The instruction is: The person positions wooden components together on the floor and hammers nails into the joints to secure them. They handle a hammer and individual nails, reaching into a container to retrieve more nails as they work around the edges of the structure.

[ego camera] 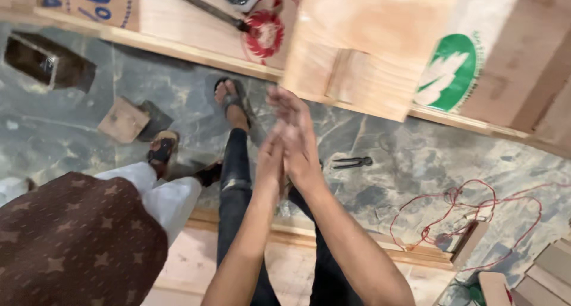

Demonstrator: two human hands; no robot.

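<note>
Hands pressed together palm to palm, fingers out flat and a bit blurry, so nothing held as far as I can see. Left hand (270, 157) sits slightly lower, right hand (297, 133) on top of it, both hovering over the grey stone floor (392, 163). Nearest loose thing is a pair of pincers (352, 162) lying on the floor just right of the hands. Red wire (470, 214) is tangled further right. Plywood sheets (369, 50) run along the top, partly cut off. Another person in a brown star-patterned garment (71, 240) stands at the left, mostly out of frame. A small wooden block (123, 120) lies near their sandal.
</note>
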